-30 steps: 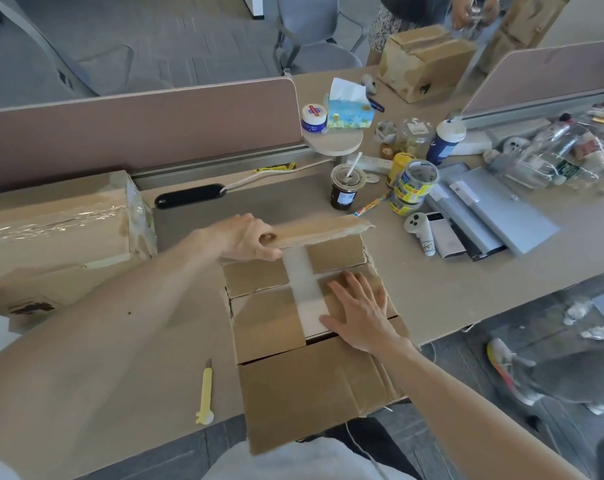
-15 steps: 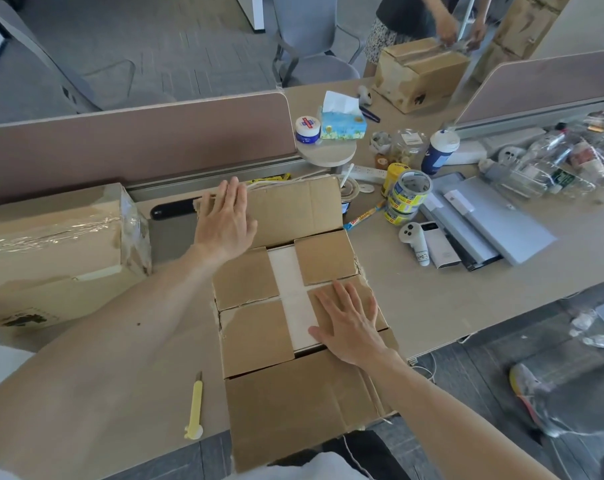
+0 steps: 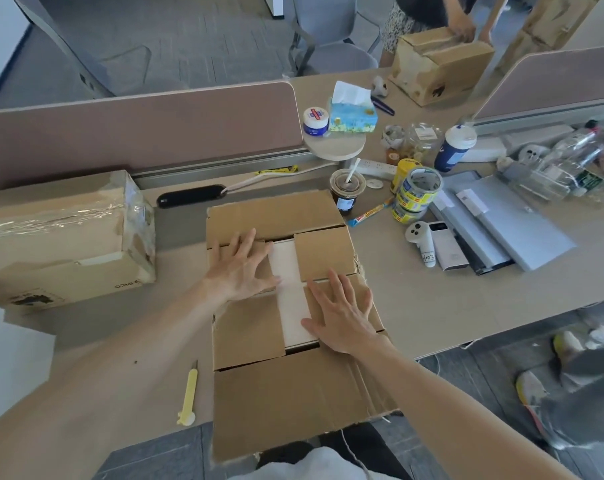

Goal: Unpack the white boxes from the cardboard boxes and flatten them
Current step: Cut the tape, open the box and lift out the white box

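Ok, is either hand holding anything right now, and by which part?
Nothing is held. The left hand and right hand lie flat, fingers spread, on the inner flaps of the open cardboard box.

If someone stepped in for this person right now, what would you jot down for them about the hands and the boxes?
Left hand: open, flat on an inner flap on the left of the cardboard box.
Right hand: open, flat on an inner flap on the right.
Things: a white box shows in the gap between the inner flaps. A second cardboard box, with clear tape over it, lies to the left. A yellow cutter lies beside the open box.
Done: outer flaps folded open.
Left: spread the inner flaps, lift out the white boxes, flatten, then likely the second box.
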